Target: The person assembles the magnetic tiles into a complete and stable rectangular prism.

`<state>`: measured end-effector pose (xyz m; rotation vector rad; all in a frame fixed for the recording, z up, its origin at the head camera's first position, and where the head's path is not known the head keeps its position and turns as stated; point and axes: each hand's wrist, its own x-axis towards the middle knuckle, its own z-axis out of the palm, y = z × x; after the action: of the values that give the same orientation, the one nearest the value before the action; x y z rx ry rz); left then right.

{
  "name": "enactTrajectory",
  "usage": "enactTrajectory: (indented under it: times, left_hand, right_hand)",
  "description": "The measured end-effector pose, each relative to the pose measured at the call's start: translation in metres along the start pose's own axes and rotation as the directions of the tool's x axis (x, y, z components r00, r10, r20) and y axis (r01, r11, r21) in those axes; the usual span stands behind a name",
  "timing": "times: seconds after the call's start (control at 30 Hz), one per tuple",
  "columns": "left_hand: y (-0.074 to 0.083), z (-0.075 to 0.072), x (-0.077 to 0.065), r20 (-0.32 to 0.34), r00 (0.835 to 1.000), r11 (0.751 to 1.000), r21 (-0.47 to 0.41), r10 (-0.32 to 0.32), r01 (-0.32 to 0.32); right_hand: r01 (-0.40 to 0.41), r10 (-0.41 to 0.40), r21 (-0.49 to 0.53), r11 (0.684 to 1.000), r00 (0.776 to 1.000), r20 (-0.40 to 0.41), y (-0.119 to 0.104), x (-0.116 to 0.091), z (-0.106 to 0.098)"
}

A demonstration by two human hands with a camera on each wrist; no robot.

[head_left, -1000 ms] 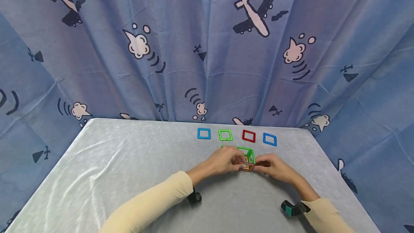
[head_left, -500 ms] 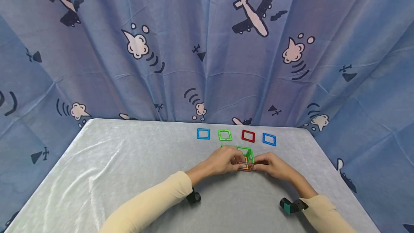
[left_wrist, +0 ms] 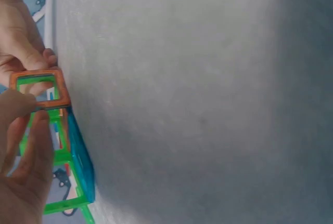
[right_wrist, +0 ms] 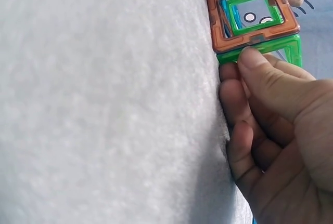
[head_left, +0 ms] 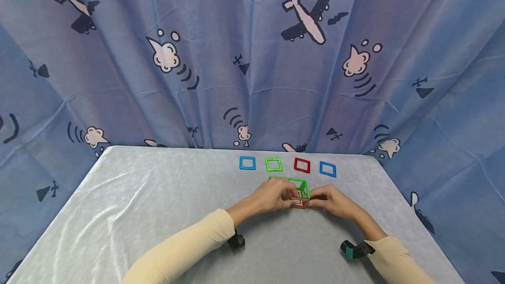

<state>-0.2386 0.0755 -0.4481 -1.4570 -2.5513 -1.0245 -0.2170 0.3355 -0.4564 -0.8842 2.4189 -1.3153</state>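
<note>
A boxy structure of open square magnetic tiles, with green tiles (head_left: pixel 304 183) and a blue tile (left_wrist: pixel 82 161), stands on the table. At its near end is an orange magnetic tile (right_wrist: pixel 239 42), lined up against a green one. My left hand (head_left: pixel 272 194) reaches over the structure from the left, thumb and fingers pinching the orange tile at its edge. On the other side my right hand (head_left: pixel 333 201) pinches the same tile's right edge, its thumb (right_wrist: pixel 252 60) on the front and fingers curled behind. The left hand hides much of the structure in the head view.
Behind the structure lie single tiles in a row: light blue (head_left: pixel 247 169), green (head_left: pixel 274 170), red (head_left: pixel 301 171) and darker blue (head_left: pixel 328 175). A pale cloth covers the table (head_left: pixel 165 183). A blue patterned curtain (head_left: pixel 221 56) hangs at its back edge.
</note>
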Motion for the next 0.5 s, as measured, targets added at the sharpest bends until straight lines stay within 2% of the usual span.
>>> enactTrajectory:
  times: [0.3,0.5]
  left_hand:
    - [-0.0005,0.0004,-0.0010,-0.006,1.000,0.999,-0.044,0.007,-0.007]
    - [0.0002,0.0014,-0.0002,-0.034,0.999,1.000,-0.012,0.016,-0.016]
  right_hand:
    - [0.007,-0.008,0.046,0.999,1.000,0.021,-0.0031,-0.0006,0.0005]
    - [-0.008,0.008,0.034,0.999,1.000,-0.002,-0.0051,-0.0026,0.0012]
